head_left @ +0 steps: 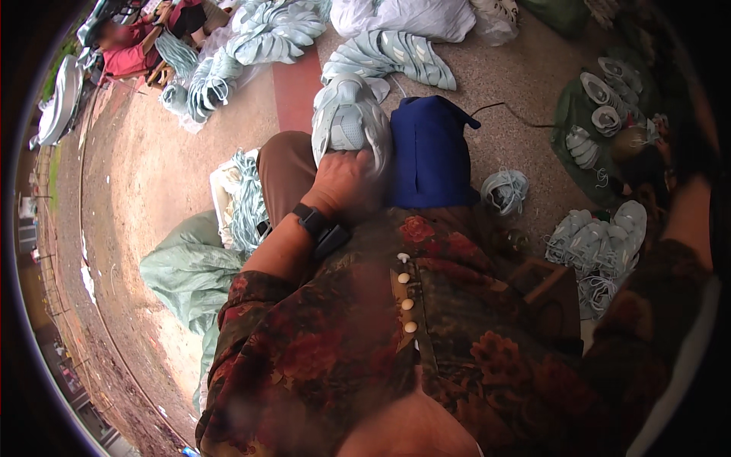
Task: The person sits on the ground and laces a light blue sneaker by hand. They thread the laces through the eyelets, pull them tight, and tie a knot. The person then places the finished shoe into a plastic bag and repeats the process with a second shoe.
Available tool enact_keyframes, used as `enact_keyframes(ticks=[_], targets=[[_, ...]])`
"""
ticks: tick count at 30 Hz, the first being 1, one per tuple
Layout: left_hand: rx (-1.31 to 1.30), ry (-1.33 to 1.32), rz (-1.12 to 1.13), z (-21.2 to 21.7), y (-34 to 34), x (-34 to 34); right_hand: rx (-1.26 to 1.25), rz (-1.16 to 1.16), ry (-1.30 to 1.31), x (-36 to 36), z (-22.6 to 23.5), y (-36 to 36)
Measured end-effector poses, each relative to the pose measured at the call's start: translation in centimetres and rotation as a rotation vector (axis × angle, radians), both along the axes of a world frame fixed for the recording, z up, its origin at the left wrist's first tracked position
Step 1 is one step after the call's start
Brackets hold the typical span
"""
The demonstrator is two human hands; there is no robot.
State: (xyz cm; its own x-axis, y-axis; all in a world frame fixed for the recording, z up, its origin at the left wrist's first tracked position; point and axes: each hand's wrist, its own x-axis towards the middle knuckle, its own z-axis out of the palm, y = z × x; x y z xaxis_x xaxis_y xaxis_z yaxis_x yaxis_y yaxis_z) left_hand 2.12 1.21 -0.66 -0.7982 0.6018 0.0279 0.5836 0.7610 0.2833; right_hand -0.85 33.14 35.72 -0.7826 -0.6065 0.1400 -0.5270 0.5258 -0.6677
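A pale grey-blue shoe upper (pixel 340 114) rests over my left knee, toe pointing away from me. My left hand (pixel 344 181) grips its near end, its fingers partly hidden in the opening. A dark wristband sits on that wrist. My right arm stretches far out to the right, and my right hand (pixel 694 148) is lost in shadow at the picture's rim, its fingers not readable. Nearest to it, several pale shoe uppers (pixel 607 120) lie on a green sack (pixel 569 164). A blue cloth (pixel 432 156) covers my right knee.
Stacked shoe uppers (pixel 388 59) lie ahead, near a white plastic bag (pixel 403 17). A bundle of pale laces (pixel 247 198) is left of my knee above a green sack (pixel 186 255). More uppers (pixel 598 244) sit at right. Another person (pixel 133 52) sits far left.
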Motion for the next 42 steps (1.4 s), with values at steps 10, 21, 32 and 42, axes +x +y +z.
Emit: enact_keyframes(ticks=[10,21,32,42], targets=[[0.394,0.171,-0.15,0.0,-0.3,0.5,0.107,-0.19,-0.002,-0.9,-31.9,-12.1],[0.485,0.358,0.291,0.0,-1.0,-3.3,0.172,-0.291,0.064,-0.4,-36.1,-15.4],[0.125,0.383,0.179,-1.6,0.6,-1.1,0.24,-0.209,0.23,0.9,-37.1,-16.0],[0.811,0.159,0.25,-4.9,-0.6,-1.4,0.396,-0.148,0.291,1.9,-37.9,-15.7]])
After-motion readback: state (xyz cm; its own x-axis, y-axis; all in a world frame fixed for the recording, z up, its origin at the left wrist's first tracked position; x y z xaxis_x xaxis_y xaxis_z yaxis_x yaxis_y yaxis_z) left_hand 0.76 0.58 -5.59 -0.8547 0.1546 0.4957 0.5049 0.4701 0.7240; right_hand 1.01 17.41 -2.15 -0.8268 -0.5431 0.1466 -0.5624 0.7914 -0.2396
